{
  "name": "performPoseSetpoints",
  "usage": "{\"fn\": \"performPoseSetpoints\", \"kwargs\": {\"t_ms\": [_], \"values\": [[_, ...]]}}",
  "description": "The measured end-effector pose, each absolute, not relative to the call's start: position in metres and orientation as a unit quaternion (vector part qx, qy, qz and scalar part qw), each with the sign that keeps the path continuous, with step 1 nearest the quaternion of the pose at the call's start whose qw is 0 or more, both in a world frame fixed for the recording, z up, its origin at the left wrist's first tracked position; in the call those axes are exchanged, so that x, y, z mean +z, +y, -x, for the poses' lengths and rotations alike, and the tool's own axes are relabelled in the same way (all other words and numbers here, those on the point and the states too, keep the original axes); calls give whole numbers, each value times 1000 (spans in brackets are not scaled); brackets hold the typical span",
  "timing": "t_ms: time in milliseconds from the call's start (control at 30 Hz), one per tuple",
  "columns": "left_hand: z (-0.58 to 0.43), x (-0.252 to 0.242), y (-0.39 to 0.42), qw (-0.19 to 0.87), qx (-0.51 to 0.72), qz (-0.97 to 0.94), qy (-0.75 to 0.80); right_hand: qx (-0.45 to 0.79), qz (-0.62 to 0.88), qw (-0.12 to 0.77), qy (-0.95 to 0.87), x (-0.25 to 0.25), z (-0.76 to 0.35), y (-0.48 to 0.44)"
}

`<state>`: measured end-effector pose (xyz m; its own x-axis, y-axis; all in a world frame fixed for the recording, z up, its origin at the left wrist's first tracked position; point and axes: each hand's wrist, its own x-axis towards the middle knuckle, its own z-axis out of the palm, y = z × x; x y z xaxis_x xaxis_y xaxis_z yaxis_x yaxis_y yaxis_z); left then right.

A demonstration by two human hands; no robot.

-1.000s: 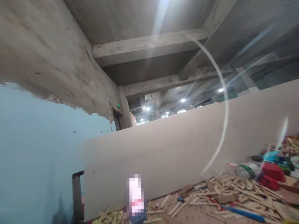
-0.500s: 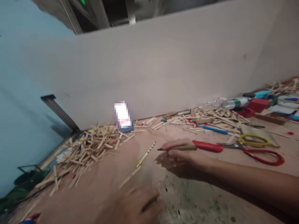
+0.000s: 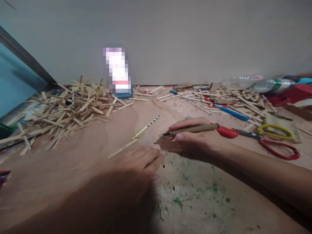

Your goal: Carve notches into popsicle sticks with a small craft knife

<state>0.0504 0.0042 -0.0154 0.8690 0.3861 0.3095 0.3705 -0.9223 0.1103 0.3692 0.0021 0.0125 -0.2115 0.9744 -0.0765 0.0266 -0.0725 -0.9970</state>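
My right hand [image 3: 195, 139] is closed around a tool with a brown-and-red handle [image 3: 195, 129], its dark tip pointing left just above the table. Under that hand lies a small flat wooden piece [image 3: 168, 144]. My left hand [image 3: 138, 165] rests on the table close to the camera, blurred, with its fingers stretched toward that wooden piece; nothing shows in it. A striped pencil [image 3: 145, 127] and a loose wooden stick [image 3: 122, 148] lie just left of both hands.
A big heap of wooden sticks [image 3: 63, 107] covers the left rear of the table. More sticks, a blue pen [image 3: 231, 112], red-handled scissors [image 3: 278, 146], yellow-handled scissors [image 3: 274, 130], a plastic bottle [image 3: 265, 85] and a red box [image 3: 296, 92] lie at right. A pale board [image 3: 170, 39] walls the back.
The view has dropped from the ceiling down to the table. My left hand has slid forward toward the wooden piece. My right hand stays on the tool.
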Motion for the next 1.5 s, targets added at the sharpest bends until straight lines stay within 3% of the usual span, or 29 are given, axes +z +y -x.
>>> {"fn": "performPoseSetpoints", "kwargs": {"t_ms": [200,700,933,1267,1400,1500], "values": [[-11,18,-2,-5,184,-971,154,594,423,344,-592,25,-363,3],[3,2,-1,-3,167,-975,145,567,482,311,-591,24,-338,-8],[-6,-2,-10,51,184,-959,209,528,498,268,-633,25,-339,-3],[6,-5,-15,151,201,-944,215,511,469,284,-662,23,-342,-3],[13,-25,-44,270,186,-890,317,509,480,273,-660,25,-341,-2],[22,-49,-86,296,158,-882,330,516,486,267,-654,25,-341,-1]]}}
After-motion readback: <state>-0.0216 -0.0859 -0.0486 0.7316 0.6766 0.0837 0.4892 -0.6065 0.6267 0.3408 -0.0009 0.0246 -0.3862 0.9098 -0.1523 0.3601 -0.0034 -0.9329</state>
